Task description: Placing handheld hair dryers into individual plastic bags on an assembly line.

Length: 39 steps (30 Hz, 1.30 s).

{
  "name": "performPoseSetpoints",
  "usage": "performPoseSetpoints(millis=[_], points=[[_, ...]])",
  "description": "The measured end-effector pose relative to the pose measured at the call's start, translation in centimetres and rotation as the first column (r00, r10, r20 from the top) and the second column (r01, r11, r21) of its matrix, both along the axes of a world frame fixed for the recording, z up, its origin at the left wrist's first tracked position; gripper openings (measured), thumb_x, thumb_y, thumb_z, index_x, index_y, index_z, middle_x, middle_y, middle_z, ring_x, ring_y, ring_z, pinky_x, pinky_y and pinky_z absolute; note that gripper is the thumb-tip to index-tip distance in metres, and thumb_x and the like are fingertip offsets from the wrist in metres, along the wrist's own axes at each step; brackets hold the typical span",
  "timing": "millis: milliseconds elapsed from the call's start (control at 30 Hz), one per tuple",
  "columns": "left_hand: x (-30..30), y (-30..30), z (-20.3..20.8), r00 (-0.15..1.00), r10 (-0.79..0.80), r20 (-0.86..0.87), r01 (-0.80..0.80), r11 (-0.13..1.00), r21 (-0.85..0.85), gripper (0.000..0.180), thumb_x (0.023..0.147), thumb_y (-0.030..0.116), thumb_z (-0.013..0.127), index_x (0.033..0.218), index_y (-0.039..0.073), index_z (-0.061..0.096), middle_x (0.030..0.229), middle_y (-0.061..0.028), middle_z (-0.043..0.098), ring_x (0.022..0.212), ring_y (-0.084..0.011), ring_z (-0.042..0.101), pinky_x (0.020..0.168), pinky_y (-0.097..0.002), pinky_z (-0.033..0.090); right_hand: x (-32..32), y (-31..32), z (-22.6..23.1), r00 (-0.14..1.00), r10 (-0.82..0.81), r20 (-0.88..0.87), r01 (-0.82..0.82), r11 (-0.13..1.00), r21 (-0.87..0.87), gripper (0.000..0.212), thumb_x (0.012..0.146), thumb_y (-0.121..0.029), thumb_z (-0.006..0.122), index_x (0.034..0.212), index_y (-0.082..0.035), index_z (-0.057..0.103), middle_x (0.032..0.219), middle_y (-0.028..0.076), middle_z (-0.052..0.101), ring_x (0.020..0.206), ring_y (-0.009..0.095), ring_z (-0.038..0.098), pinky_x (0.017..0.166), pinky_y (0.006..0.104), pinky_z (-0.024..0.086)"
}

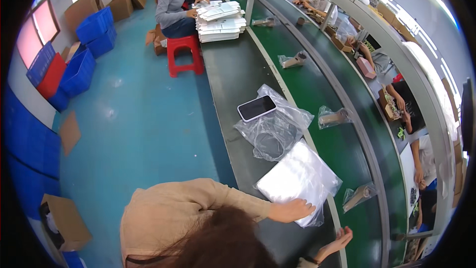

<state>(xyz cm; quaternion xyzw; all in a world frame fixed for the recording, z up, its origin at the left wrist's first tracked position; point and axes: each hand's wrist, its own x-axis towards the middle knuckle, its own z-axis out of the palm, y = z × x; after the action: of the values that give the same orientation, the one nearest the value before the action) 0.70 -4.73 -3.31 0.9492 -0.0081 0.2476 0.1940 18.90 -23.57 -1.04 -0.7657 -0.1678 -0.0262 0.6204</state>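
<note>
Crates: I see blue ones and a red one [52, 75] stacked along the left wall, on the blue floor.
Carton: an open one [67, 221] sits on the floor at lower left.
Stool: a red one [184, 54] stands by the bench, under a seated person in grey [173, 2] who faces a pile of flat white boxes [220, 20].
Phone: it [256, 107] lies screen up on a crumpled clear bag [275, 131], mid-bench.
Left hand: mine [292, 211], fingers spread flat, palm down on the near edge of the bag stack [300, 176]; it grips nothing.
Bag stack: clear flat bags on the grey bench, just beside the green belt.
Right hand: mine [339, 238], fingers loosely open and empty, at the belt's edge, near the stack's lower corner.
Belt: bagged items [333, 117] ride it, well apart.
</note>
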Motion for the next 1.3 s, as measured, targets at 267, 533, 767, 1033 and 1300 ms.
performPoseSetpoints(millis=[267, 533, 767, 1033, 1300], points=[[0.0, -0.7, -1.5, 0.989, 0.146, -0.034, -0.145, 0.989, 0.021, 0.031, 0.07, 0.004, 0.059, 0.099, -0.001, 0.05, 0.084, -0.0106, 0.055, 0.07, -0.0248, 0.056, 0.062, -0.0341, 0.048, -5.0, -1.8, -3.1, 0.995, -0.082, 0.059, 0.085, 0.995, -0.05, 0.029, 0.1, -0.022, 0.041, 0.096, 0.0, 0.06, 0.089, 0.006, 0.057, 0.076, 0.015, 0.053, 0.069, 0.0268, 0.043], [-1.0, 0.2, 0.4, 0.999, 0.054, 0.002, -0.053, 0.99, -0.13, 0.03, 0.07, 0.0, 0.058, 0.098, -0.004, 0.048, 0.095, -0.0131, 0.05, 0.086, -0.0269, 0.053, 0.067, -0.0343, 0.05, -4.5, -2.1, -4.6, 0.982, -0.175, 0.075, 0.176, 0.984, -0.01, 0.026, 0.099, -0.02, 0.042, 0.093, 0.0, 0.058, 0.087, 0.006, 0.057, 0.074, 0.015, 0.052, 0.066, 0.0259, 0.042], [-0.7, 0.3, 0.2, 0.996, 0.042, -0.074, -0.054, 0.985, -0.166, 0.033, 0.071, -0.001, 0.057, 0.102, -0.003, 0.045, 0.095, -0.0138, 0.049, 0.088, -0.0293, 0.052, 0.066, -0.0357, 0.05, -4.4, -2.4, -4.9, 0.98, -0.186, 0.072, 0.187, 0.982, -0.013, 0.027, 0.1, -0.02, 0.042, 0.092, 0.0, 0.058, 0.084, 0.007, 0.057, 0.072, 0.014, 0.051, 0.065, 0.0264, 0.042], [-0.6, 0.5, 0.6, 0.996, 0.025, -0.081, -0.04, 0.98, -0.195, 0.037, 0.073, 0.0, 0.057, 0.107, 0.0, 0.041, 0.087, -0.0138, 0.051, 0.078, -0.0329, 0.057, 0.062, -0.0406, 0.048, -4.2, -2.5, -5.5, 0.982, -0.185, 0.022, 0.185, 0.982, 0.033, 0.025, 0.099, -0.019, 0.044, 0.092, 0.0, 0.058, 0.081, 0.004, 0.055, 0.07, 0.013, 0.051, 0.064, 0.0243, 0.042], [-0.7, 1.2, 0.0, 0.992, -0.118, -0.054, 0.081, 0.886, -0.456, 0.033, 0.082, 0.011, 0.064, 0.108, 0.004, 0.045, 0.09, -0.0151, 0.055, 0.08, -0.0357, 0.06, 0.063, -0.0444, 0.046, -4.2, -2.7, -5.9, 0.985, -0.171, 0.003, 0.171, 0.984, 0.042, 0.025, 0.099, -0.02, 0.046, 0.093, 0.0, 0.059, 0.079, 0.004, 0.055, 0.069, 0.012, 0.05, 0.064, 0.0238, 0.042]])
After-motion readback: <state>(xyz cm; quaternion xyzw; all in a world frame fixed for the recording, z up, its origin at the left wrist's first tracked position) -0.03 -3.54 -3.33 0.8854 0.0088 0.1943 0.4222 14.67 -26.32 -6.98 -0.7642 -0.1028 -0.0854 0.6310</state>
